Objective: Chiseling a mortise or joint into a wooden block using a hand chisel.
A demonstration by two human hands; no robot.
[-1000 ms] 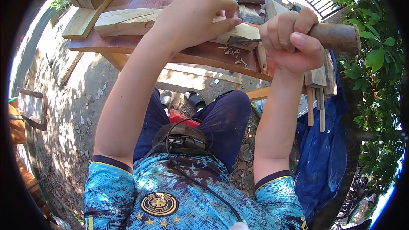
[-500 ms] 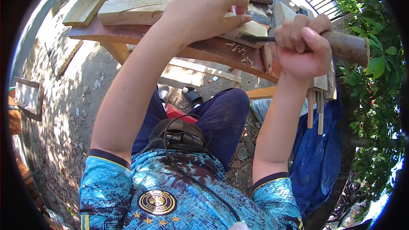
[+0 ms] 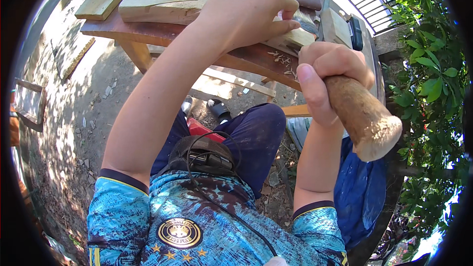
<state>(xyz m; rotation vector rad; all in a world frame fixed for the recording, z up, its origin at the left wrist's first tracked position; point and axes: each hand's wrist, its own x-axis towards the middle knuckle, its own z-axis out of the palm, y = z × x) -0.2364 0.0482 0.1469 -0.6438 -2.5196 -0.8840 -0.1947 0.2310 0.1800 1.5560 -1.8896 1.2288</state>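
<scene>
A long pale wood block (image 3: 160,7) lies along the near edge of a reddish-brown wooden table (image 3: 167,33). My left hand (image 3: 249,15) rests over its right part, thumb and fingers closed on the wood. My right hand (image 3: 335,66) is wrapped around the thick, rounded wooden handle (image 3: 362,116) of a chisel, just right of the block's end. The butt of the handle points down toward me, and my fist hides the blade. Small wood shavings (image 3: 282,60) lie on the table edge below the block's end.
More planks (image 3: 108,1) are stacked at the table's far left. Behind my hands are a dark brown cylindrical piece (image 3: 304,0) and a black object (image 3: 354,33). A blue tarp (image 3: 362,192) hangs at the right, near leafy plants (image 3: 431,74). A wooden frame (image 3: 29,103) stands on the ground left.
My right hand has come left and lower, and the chisel handle has swung from pointing right to pointing down toward me. The blade, visible before, is now hidden. The left hand stays on the block.
</scene>
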